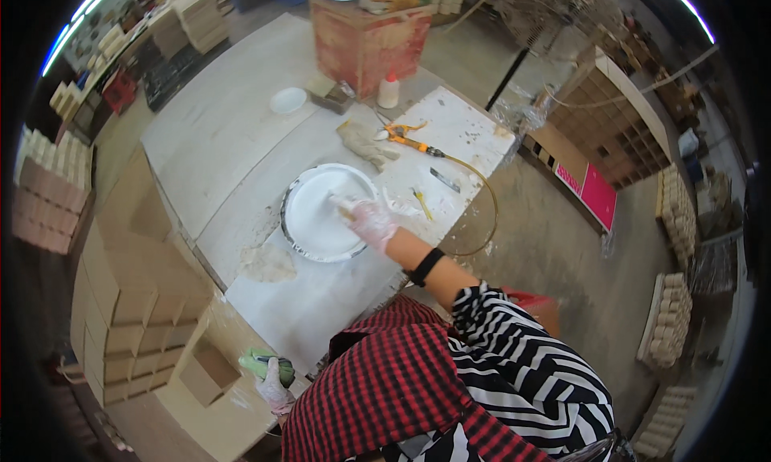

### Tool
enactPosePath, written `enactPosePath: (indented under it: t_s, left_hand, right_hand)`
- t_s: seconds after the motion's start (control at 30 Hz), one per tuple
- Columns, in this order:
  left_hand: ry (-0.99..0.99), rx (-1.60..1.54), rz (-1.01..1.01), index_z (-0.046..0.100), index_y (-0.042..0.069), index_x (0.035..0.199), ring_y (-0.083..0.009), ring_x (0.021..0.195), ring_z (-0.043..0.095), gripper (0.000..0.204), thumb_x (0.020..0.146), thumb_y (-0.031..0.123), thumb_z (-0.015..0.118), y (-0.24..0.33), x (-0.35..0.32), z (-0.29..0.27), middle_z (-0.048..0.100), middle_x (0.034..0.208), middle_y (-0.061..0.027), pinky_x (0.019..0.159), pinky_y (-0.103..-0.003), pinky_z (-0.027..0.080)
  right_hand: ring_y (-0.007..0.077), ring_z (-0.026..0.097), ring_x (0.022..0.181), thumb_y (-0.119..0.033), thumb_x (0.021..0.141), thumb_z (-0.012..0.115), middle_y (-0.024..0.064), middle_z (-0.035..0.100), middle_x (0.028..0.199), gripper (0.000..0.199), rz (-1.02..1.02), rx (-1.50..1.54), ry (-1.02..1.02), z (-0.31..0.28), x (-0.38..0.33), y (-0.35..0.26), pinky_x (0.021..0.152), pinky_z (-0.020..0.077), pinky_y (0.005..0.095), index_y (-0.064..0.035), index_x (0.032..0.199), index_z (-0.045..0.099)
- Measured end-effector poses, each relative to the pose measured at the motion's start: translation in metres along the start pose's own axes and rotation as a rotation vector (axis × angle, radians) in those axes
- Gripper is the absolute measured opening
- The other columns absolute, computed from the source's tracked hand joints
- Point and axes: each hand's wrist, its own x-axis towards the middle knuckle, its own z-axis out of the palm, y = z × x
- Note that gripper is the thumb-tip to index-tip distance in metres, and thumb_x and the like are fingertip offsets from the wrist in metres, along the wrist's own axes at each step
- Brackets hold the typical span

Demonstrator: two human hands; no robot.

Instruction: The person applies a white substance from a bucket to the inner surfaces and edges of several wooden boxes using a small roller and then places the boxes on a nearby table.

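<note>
My right hand (368, 221), in a thin clear glove, reaches over a round shallow pan (309, 252) of white paste or paint. Its fingers are drawn together at the white surface; what they hold, if anything, cannot be made out. Low at the left, my left hand (277, 388), gloved in clear plastic smeared white, is closed around a rounded green object (259, 361) with darker patches. The kind of this object does not show. It is held beside the table's near edge, next to cardboard cartons.
Beyond the pan lie a work glove (367, 143), an orange air blow gun (409, 141) with a hose, a yellow cutter (422, 204) and a metal blade (445, 180). A white bottle (389, 92), small bowl (288, 101) and red box (365, 48) stand farther back. Divided cartons (132, 301) flank me.
</note>
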Motion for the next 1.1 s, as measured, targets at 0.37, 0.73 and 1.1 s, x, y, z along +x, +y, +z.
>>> enactPosePath:
  t_s: [0.37, 0.73, 1.1]
  left_hand:
    - [-0.148, 0.161, 0.054, 0.057, 0.002, 0.102, -0.0143, 0.064, 0.059, 0.024, 0.081, 0.011, 0.064, 0.028, -0.005, 0.02, 0.062, 0.082, -0.0063, 0.055, -0.027, 0.049]
    - [-0.195, 0.227, 0.045, 0.058, 0.003, 0.101, -0.0134, 0.064, 0.059, 0.023, 0.08, 0.011, 0.064, 0.039, -0.013, 0.034, 0.063, 0.082, -0.0048, 0.051, -0.025, 0.047]
    - [-0.185, 0.246, 0.114, 0.06, 0.002, 0.098, -0.0139, 0.068, 0.059, 0.021, 0.08, 0.012, 0.064, 0.04, -0.014, 0.04, 0.063, 0.083, -0.0054, 0.058, -0.026, 0.048]
  right_hand:
    - [0.0293, 0.059, 0.096, -0.022, 0.085, 0.051, 0.0137, 0.058, 0.108, 0.032, -0.09, 0.049, -0.264, 0.04, -0.034, -0.029, 0.078, 0.0486, 0.0414, -0.0125, 0.115, 0.053]
    - [0.0306, 0.059, 0.096, -0.037, 0.088, 0.044, 0.0161, 0.059, 0.108, 0.037, 0.17, 0.213, -0.127, -0.033, -0.059, 0.004, 0.082, 0.0464, 0.0427, -0.0204, 0.12, 0.053]
    - [0.0314, 0.056, 0.1, -0.028, 0.088, 0.045, 0.0157, 0.057, 0.108, 0.033, 0.081, 0.26, 0.063, -0.014, 0.004, 0.009, 0.085, 0.0444, 0.041, -0.0147, 0.117, 0.056]
